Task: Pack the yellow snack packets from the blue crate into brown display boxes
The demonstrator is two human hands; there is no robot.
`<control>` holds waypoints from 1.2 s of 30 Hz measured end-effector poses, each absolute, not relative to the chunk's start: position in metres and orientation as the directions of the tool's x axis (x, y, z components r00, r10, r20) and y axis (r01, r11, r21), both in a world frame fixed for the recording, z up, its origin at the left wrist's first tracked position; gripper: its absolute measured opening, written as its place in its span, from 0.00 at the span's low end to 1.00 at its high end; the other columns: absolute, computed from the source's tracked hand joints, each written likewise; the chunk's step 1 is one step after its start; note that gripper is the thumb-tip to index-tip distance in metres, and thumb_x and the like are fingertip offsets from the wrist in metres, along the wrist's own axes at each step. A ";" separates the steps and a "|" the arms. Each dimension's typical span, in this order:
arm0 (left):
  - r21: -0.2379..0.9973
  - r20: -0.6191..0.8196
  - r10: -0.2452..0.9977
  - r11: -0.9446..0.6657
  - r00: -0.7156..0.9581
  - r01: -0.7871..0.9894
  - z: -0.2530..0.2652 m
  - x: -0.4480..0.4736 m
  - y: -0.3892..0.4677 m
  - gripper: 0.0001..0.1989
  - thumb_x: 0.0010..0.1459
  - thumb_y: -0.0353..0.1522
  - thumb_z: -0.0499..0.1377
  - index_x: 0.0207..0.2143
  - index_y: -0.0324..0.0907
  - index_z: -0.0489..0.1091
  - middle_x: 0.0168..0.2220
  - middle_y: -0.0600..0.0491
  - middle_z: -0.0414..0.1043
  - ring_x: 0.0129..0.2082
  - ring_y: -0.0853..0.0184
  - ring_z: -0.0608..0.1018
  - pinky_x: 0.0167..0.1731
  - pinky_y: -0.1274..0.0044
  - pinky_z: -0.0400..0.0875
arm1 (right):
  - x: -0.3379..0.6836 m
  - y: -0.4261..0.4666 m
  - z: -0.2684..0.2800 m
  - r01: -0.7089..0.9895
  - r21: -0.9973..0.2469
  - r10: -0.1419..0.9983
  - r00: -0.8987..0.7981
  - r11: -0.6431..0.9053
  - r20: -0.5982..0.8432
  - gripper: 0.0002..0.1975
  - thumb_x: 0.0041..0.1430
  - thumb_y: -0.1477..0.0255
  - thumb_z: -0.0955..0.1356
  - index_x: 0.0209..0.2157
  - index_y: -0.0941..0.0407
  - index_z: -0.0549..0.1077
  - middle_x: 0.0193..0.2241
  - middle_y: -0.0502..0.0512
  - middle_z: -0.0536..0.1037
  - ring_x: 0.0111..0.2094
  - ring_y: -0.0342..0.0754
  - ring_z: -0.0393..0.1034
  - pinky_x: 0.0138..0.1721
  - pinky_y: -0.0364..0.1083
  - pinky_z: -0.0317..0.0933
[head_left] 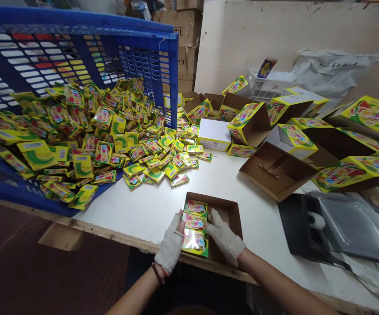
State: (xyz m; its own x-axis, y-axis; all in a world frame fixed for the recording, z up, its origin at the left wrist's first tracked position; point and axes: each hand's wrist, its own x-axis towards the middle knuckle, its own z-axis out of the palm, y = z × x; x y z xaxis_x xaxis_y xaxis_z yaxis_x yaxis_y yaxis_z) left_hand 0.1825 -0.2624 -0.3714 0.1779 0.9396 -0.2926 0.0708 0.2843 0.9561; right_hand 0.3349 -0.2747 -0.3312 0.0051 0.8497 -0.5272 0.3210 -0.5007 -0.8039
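An open cardboard box (224,209) with brown inner walls lies at the table's front edge. Down its left side runs a column of small yellow-green boxes (195,222), printed with red fruit and colourful lettering. My left hand (171,245), in a white glove with bare fingertips, is closed on the box's left wall, its fingers partly hidden. Inside the box, my gloved right hand (225,236) has its fingers bent against the right side of the small boxes, gripping around the middle one. Brown cardboard shows to the right of them.
On the left, a blue plastic crate (173,78) lies tipped, with a heap of small yellow boxes (104,153) spilling onto the white table (133,214). Several larger printed cartons (248,122) crowd the right. A black tray-like object (294,227) and clear plastic (350,223) lie nearer me.
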 end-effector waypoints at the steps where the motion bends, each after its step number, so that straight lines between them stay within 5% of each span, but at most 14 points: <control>1: 0.959 -0.281 0.946 0.272 0.163 0.072 -0.372 0.182 -0.265 0.34 0.58 0.53 0.49 0.59 0.41 0.61 0.61 0.47 0.64 0.61 0.60 0.67 0.60 0.69 0.64 | 0.332 -0.273 -0.330 0.355 -0.776 0.835 0.022 -0.521 -0.550 0.35 0.59 0.69 0.59 0.66 0.56 0.44 0.54 0.61 0.70 0.53 0.52 0.66 0.52 0.49 0.61; 4: 0.970 -0.204 0.962 0.173 0.181 0.173 -0.368 0.176 -0.260 0.28 0.62 0.50 0.45 0.55 0.43 0.66 0.55 0.48 0.70 0.55 0.62 0.73 0.55 0.70 0.69 | 0.327 -0.271 -0.324 0.466 -0.698 0.796 0.024 -0.544 -0.605 0.41 0.58 0.68 0.61 0.68 0.58 0.36 0.57 0.63 0.66 0.55 0.54 0.65 0.54 0.50 0.59; 8: 0.837 -0.047 0.983 -0.060 0.180 0.545 -0.348 0.169 -0.205 0.18 0.63 0.40 0.46 0.48 0.42 0.68 0.48 0.46 0.74 0.50 0.61 0.75 0.51 0.67 0.70 | 0.330 -0.272 -0.316 0.313 -0.756 0.784 -0.053 -0.574 -0.618 0.44 0.59 0.65 0.60 0.68 0.60 0.28 0.55 0.62 0.70 0.52 0.52 0.69 0.53 0.49 0.61; 11: 0.772 0.047 0.992 -0.108 0.114 0.626 -0.334 0.175 -0.142 0.17 0.53 0.33 0.58 0.46 0.39 0.67 0.51 0.42 0.69 0.56 0.54 0.67 0.57 0.62 0.60 | 0.336 -0.269 -0.312 0.293 -0.772 0.798 -0.048 -0.564 -0.601 0.44 0.59 0.65 0.61 0.68 0.59 0.30 0.55 0.62 0.70 0.52 0.52 0.69 0.53 0.50 0.61; 14: 0.748 0.074 0.995 -0.104 0.073 0.656 -0.328 0.180 -0.092 0.16 0.44 0.29 0.63 0.38 0.40 0.68 0.47 0.42 0.69 0.55 0.51 0.67 0.57 0.61 0.59 | 0.346 -0.264 -0.311 0.450 -0.735 0.832 0.032 -0.507 -0.554 0.42 0.56 0.66 0.63 0.68 0.61 0.40 0.58 0.65 0.67 0.58 0.55 0.63 0.58 0.52 0.55; 17: 0.770 0.075 0.997 -0.064 0.010 0.635 -0.324 0.170 -0.072 0.08 0.45 0.28 0.62 0.31 0.40 0.67 0.40 0.44 0.71 0.52 0.52 0.70 0.54 0.62 0.61 | 0.357 -0.258 -0.310 0.499 -0.789 0.923 0.064 -0.359 -0.379 0.32 0.55 0.66 0.63 0.61 0.60 0.60 0.58 0.64 0.67 0.59 0.57 0.60 0.60 0.53 0.53; 20: 0.830 0.076 0.994 -0.021 -0.076 0.557 -0.317 0.153 -0.082 0.05 0.53 0.33 0.57 0.32 0.40 0.66 0.39 0.44 0.72 0.48 0.55 0.72 0.51 0.63 0.65 | 0.359 -0.251 -0.305 0.369 -0.879 0.949 0.029 -0.303 -0.315 0.20 0.56 0.62 0.62 0.47 0.57 0.72 0.46 0.61 0.76 0.46 0.55 0.70 0.48 0.53 0.64; 24: 0.928 0.026 0.998 -0.005 -0.050 0.372 -0.307 0.153 -0.138 0.19 0.60 0.43 0.48 0.44 0.38 0.66 0.40 0.47 0.73 0.37 0.64 0.77 0.39 0.70 0.74 | 0.336 -0.238 -0.300 -0.107 -0.904 0.911 -0.043 -0.413 -0.411 0.22 0.53 0.56 0.66 0.44 0.56 0.70 0.41 0.59 0.76 0.29 0.46 0.67 0.30 0.47 0.66; 28: 0.993 -0.073 0.957 0.043 0.281 0.110 -0.311 0.167 -0.203 0.23 0.58 0.45 0.53 0.49 0.38 0.68 0.39 0.48 0.76 0.31 0.66 0.78 0.34 0.72 0.76 | 0.322 -0.226 -0.300 -0.306 -0.898 0.948 -0.085 -0.317 -0.306 0.26 0.54 0.51 0.64 0.48 0.54 0.65 0.42 0.58 0.75 0.33 0.47 0.70 0.33 0.47 0.66; 30: 0.975 -0.023 0.923 -0.065 0.384 0.214 -0.319 0.161 -0.212 0.21 0.60 0.43 0.53 0.50 0.40 0.69 0.39 0.49 0.75 0.34 0.65 0.77 0.36 0.71 0.75 | 0.336 -0.222 -0.298 -0.127 -0.973 0.980 -0.081 -0.192 -0.183 0.24 0.57 0.52 0.62 0.48 0.55 0.66 0.42 0.58 0.75 0.38 0.50 0.70 0.39 0.49 0.66; 32: 0.812 0.084 0.924 -0.281 0.374 0.511 -0.327 0.145 -0.198 0.17 0.61 0.38 0.52 0.49 0.42 0.69 0.42 0.49 0.74 0.39 0.64 0.76 0.42 0.71 0.73 | 0.359 -0.217 -0.298 0.230 -0.970 0.980 -0.157 -0.081 -0.119 0.20 0.59 0.56 0.62 0.45 0.56 0.69 0.42 0.58 0.76 0.42 0.52 0.69 0.44 0.50 0.63; 34: 0.573 0.172 0.921 -0.382 0.349 0.725 -0.331 0.125 -0.167 0.13 0.60 0.31 0.51 0.45 0.43 0.70 0.43 0.47 0.71 0.45 0.62 0.73 0.47 0.70 0.69 | 0.378 -0.213 -0.300 0.565 -0.825 0.946 -0.269 0.004 -0.180 0.15 0.60 0.61 0.62 0.40 0.56 0.72 0.39 0.57 0.76 0.40 0.52 0.68 0.45 0.50 0.62; 36: 0.511 0.172 0.924 -0.381 0.342 0.771 -0.332 0.108 -0.130 0.12 0.57 0.27 0.51 0.40 0.42 0.71 0.42 0.46 0.69 0.46 0.59 0.71 0.49 0.67 0.66 | 0.384 -0.209 -0.305 0.745 -0.664 0.894 -0.341 0.068 -0.291 0.12 0.61 0.65 0.62 0.38 0.55 0.74 0.37 0.56 0.77 0.39 0.51 0.69 0.43 0.48 0.61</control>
State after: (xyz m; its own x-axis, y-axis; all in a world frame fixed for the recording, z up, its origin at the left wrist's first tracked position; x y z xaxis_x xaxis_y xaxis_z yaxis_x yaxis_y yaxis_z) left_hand 0.1085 -0.1303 -0.3322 0.3422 0.9237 0.1724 0.7705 -0.3808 0.5112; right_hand 0.3840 -0.2085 -0.3049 -0.3409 0.8939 -0.2912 0.7449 0.0679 -0.6637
